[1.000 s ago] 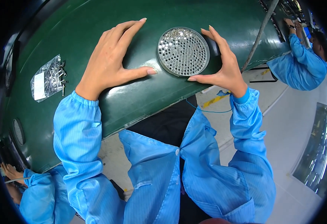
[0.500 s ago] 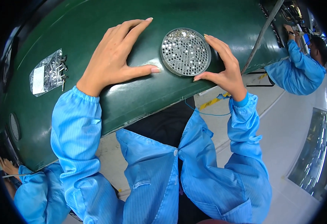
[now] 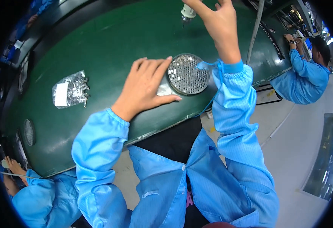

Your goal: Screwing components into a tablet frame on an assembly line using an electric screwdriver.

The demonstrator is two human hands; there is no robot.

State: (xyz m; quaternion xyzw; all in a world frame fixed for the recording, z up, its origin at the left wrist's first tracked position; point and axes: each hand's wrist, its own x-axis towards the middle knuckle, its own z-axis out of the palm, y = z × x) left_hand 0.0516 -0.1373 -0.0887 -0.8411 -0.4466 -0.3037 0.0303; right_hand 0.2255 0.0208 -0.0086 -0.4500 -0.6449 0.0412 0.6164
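A round, dark-rimmed screw tray (image 3: 189, 78) with rows of holes lies on the green tabletop, small metallic bits gathered at its far side. My left hand (image 3: 145, 85) rests open at its left edge, thumb and fingers apart, with the index fingertip at the rim. Beyond the tray, my right hand (image 3: 219, 26) is raised at the top edge of the view. Its fingers close around a whitish electric screwdriver (image 3: 188, 12), whose thin bit points down. The upper part of this tool and some fingertips are cut off. A blue cord with a small blue tag hangs from my right cuff.
Left on the green table (image 3: 109, 49) lies a clear plastic bag (image 3: 71, 90) of small metal parts with a white label. A second round tray (image 3: 29, 132) stands farther left. A grey cable (image 3: 254, 36) crosses at right. Co-workers in blue sit at both sides.
My right hand has left the tray's right edge and risen to the electric screwdriver, which has come into view. My left hand has moved right, up to the tray. The whole view has shifted.
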